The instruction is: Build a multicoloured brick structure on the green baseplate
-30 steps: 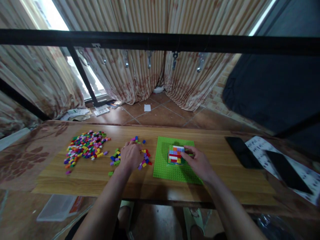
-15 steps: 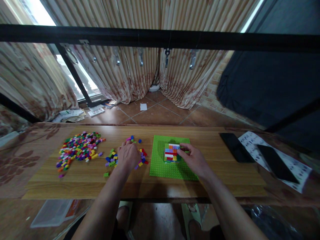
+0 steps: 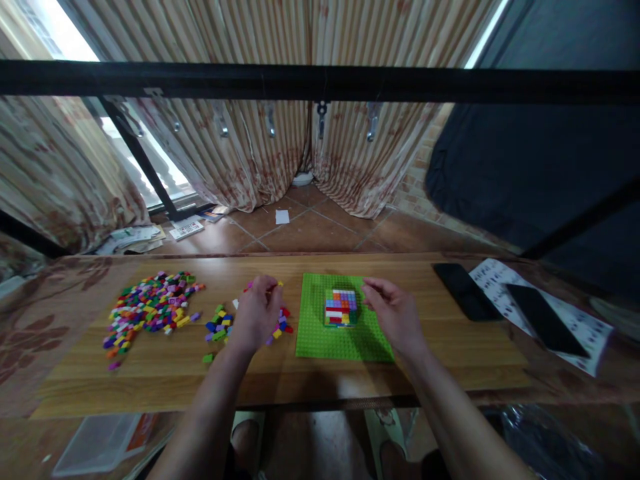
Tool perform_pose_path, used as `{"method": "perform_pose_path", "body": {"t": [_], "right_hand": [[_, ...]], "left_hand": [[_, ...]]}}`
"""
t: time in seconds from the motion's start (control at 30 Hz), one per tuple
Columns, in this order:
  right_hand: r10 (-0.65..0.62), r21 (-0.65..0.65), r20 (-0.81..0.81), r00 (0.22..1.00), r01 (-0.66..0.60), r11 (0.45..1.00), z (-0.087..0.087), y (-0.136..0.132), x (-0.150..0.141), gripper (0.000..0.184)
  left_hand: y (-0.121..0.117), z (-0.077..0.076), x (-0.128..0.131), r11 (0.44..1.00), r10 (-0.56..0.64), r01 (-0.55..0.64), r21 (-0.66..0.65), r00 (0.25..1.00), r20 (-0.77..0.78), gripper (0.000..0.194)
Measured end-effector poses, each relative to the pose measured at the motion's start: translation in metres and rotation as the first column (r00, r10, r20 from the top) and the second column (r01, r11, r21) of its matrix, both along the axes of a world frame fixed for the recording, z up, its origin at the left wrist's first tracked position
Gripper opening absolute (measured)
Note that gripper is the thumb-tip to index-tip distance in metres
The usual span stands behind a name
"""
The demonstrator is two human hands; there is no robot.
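Note:
My left hand (image 3: 256, 315) hovers over small loose toy bricks, its fingers curled into a pinch. Whatever those fingertips hold is too small to make out; a speck of yellow shows beside them. A stack of building bricks (image 3: 341, 308), with white, orange, purple, red and yellow on top, sits on the green baseplate (image 3: 313, 340). Just right of the stack, my right hand (image 3: 397, 317) is raised over the baseplate's right side, thumb and forefinger drawn together. It is apart from the stack, and I cannot see whether anything is between its fingers.
A large pile of mixed bricks (image 3: 155, 303) lies on the left of the wooden board (image 3: 220, 387). Nearer is a smaller group of bricks (image 3: 219, 325). At the right are a black tablet-like slab (image 3: 467, 292), a dark phone-like slab (image 3: 545, 320) and a printed sheet (image 3: 593, 333).
My right hand has let go of the stack and shifted right, off it. My left hand has risen from the loose bricks with its fingers curled. The view has tilted slightly.

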State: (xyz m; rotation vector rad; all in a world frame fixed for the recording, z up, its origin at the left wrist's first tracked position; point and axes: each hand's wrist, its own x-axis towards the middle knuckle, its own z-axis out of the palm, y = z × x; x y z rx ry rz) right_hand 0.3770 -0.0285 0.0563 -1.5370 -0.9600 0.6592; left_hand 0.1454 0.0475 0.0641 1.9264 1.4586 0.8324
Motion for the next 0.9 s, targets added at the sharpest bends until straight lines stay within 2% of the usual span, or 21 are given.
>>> {"method": "perform_pose_path", "body": {"t": [0.07, 0.13, 0.23, 0.33, 0.47, 0.63, 0.8, 0.9], "right_hand": [[0.049, 0.039, -0.016, 0.999, -0.049, 0.998, 0.006, -0.003, -0.006, 0.032], [0.152, 0.061, -0.014, 0.988, -0.151, 0.987, 0.01, -0.007, -0.012, 0.03], [0.318, 0.051, 0.018, 0.948, -0.319, 0.946, 0.012, -0.013, -0.016, 0.028], [0.413, 0.022, 0.102, 0.905, -0.417, 0.909, 0.012, -0.017, -0.016, 0.025], [0.426, -0.02, 0.267, 0.865, -0.437, 0.899, 0.013, -0.019, -0.015, 0.013], [0.435, -0.073, 0.407, 0.803, -0.446, 0.892, 0.012, -0.02, -0.016, 0.012], [0.404, -0.092, 0.5, 0.766, -0.416, 0.905, 0.002, -0.02, -0.014, 0.01], [0.391, -0.118, 0.532, 0.751, -0.392, 0.912, -0.002, -0.02, -0.015, 0.008]], "left_hand": [[-0.008, -0.003, 0.012, 0.993, -0.114, 0.117, -0.003, 0.972, 0.206, 0.017], [-0.017, -0.004, 0.024, 0.973, -0.226, 0.228, 0.026, 0.928, 0.295, 0.015], [-0.031, 0.0, 0.038, 0.934, -0.352, 0.355, 0.037, 0.897, 0.269, 0.011], [-0.038, 0.003, 0.044, 0.914, -0.403, 0.404, 0.049, 0.881, 0.249, 0.01], [-0.042, 0.001, 0.048, 0.906, -0.421, 0.415, 0.077, 0.872, 0.25, 0.01], [-0.043, -0.003, 0.048, 0.905, -0.423, 0.417, 0.084, 0.867, 0.262, 0.01], [-0.034, -0.01, 0.039, 0.968, -0.246, 0.251, 0.002, 0.949, 0.199, 0.012], [-0.029, -0.017, 0.037, 0.972, -0.203, 0.219, -0.083, 0.965, 0.166, 0.013]]}}
